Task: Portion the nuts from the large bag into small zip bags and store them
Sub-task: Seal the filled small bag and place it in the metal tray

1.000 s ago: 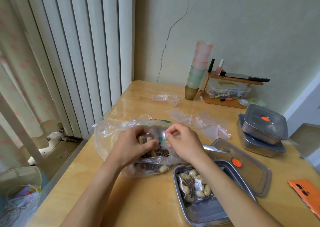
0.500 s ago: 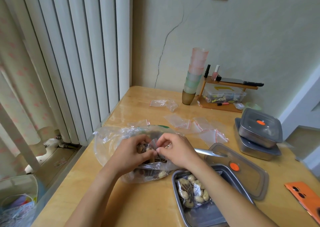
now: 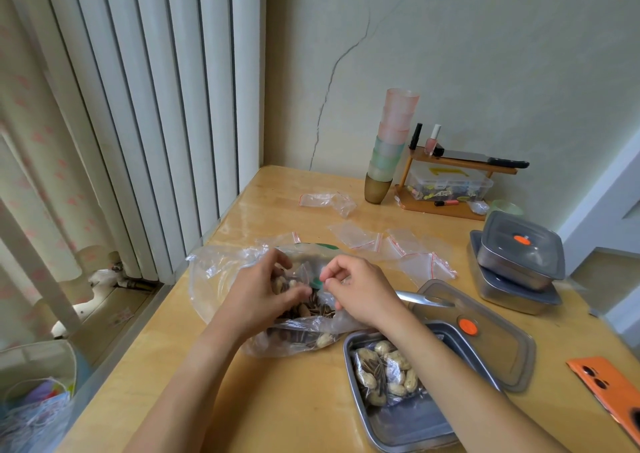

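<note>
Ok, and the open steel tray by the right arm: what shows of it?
The tray is shallow, rectangular, round-cornered steel with a rolled rim. It sits flat on the table at the near right. One filled zip bag of peanuts and seeds lies at its far end; the near end is bare. The right arm crosses above it; a lid lies alongside.

Left hand point(image 3: 256, 300): grips a small zip bag point(image 3: 298, 278) with nuts inside, over the open large bag point(image 3: 214, 279).
Right hand point(image 3: 363, 293): fingers curled just beside that bag; cannot tell whether they pinch anything.
Metal tray point(image 3: 408, 425): holds one filled bag point(image 3: 384, 374).
</note>
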The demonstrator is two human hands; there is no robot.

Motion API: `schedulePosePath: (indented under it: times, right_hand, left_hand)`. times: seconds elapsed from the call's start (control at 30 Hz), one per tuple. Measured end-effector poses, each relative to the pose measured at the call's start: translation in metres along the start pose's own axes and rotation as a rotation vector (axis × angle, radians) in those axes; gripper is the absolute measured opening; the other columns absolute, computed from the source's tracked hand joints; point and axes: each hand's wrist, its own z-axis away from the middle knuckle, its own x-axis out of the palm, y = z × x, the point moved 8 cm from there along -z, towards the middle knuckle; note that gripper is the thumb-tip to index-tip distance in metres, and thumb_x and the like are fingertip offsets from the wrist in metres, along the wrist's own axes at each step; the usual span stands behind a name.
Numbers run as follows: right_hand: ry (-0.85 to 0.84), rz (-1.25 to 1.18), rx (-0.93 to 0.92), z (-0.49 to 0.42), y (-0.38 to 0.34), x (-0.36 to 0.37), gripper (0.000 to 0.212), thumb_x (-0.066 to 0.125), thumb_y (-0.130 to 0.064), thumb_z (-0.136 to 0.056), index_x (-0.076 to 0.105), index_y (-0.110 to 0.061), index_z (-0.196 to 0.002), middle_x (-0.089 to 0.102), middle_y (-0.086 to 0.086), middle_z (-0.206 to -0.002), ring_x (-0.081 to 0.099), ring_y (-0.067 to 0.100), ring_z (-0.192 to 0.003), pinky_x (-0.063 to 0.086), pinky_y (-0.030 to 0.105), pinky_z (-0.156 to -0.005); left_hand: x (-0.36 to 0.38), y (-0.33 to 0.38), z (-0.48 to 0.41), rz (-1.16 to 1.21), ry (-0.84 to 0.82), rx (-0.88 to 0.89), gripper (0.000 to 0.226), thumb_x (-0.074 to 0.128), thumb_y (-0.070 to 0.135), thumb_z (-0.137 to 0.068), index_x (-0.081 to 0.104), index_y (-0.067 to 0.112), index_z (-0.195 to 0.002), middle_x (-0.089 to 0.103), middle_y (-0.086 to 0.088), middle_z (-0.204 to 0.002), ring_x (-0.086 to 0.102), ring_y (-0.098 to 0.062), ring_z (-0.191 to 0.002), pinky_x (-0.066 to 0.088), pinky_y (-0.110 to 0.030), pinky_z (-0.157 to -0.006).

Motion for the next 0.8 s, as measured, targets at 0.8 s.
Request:
schedulePosePath:
  times: [0.8]
  right_hand:
    - [-0.041,0.019,0.011,0.002,-0.001,0.003,0.012,0.058,-0.017,-0.1,0.067,-0.024,-0.098,0.074,-0.004,-0.087,0.063,-0.002,-0.053,0.044,0.018,-0.061]
  left_hand:
    - [0.009,0.001,-0.002,-0.239,-0.065,0.136,0.04,0.084,0.037,-0.081,0.065,0.029,-0.115,0.056,0.01,-0.106,0.057,-0.017,-0.099,0.048,-0.029,-0.078]
